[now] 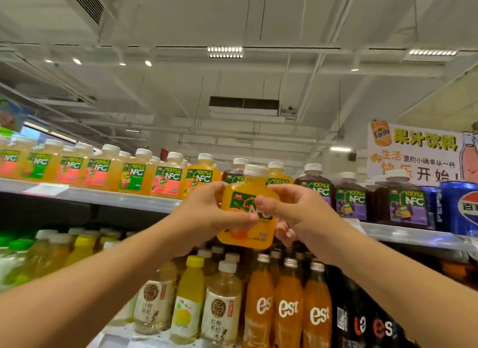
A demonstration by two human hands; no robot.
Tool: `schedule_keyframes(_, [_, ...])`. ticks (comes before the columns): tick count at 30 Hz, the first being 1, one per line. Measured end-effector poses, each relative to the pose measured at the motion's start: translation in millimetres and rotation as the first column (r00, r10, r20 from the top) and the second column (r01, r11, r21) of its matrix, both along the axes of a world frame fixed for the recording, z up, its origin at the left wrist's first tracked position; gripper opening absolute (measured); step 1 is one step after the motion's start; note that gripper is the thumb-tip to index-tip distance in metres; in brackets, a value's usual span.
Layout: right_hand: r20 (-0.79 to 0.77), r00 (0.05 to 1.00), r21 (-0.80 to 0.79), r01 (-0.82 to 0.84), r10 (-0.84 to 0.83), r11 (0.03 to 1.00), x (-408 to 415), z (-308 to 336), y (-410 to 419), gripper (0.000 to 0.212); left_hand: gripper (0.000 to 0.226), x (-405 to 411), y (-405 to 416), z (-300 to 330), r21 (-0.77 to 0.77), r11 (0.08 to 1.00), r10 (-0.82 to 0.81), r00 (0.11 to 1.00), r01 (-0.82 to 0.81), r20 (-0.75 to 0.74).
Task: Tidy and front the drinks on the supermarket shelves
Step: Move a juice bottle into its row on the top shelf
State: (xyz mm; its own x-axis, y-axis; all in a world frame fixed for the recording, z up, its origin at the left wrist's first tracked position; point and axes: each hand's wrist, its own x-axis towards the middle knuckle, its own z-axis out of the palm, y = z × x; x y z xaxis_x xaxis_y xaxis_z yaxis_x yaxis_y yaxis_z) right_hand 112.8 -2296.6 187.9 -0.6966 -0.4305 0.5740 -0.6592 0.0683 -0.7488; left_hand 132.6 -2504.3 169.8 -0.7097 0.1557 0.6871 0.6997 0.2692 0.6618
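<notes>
We clamp both hands, left (207,213) and right (297,213), on a squat, white-capped, green-labelled orange juice bottle (245,192) before the shelf (103,196).

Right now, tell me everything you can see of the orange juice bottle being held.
The orange juice bottle is squat and flat-sided, of clear plastic by its look, filled with orange juice, with a white cap on. Its green label faces the camera, partly covered. It is upright, slightly tilted, held before the top shelf by the left hand and right hand.

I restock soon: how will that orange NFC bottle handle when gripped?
The orange NFC bottle looks full, so probably heavy for its size. Its flat, broad body likely won't roll. Both the left hand and right hand hold it; the glossy label may be slippery.
</notes>
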Motion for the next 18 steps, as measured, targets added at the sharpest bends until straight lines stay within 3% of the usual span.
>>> schedule_keyframes(6, [-0.198,0.916,-0.045,0.347,-0.349,0.937,-43,37,-55,0.037,0.052,-28,-78,7,0.148,0.985,0.105,0.989,-0.089,-0.105])
schedule_keyframes(13, [-0.417,0.731,0.111,0.630,-0.539,0.769,-82,78,-92,0.061,0.053,-55,-111,5,0.256,0.966,-0.003,0.995,0.029,-0.101])
schedule_keyframes(18, [-0.498,0.617,0.268,0.778,-0.609,0.568,-95,100,-115,0.061,0.052,-63,-122,3,0.254,0.963,-0.074,0.993,0.095,-0.091])
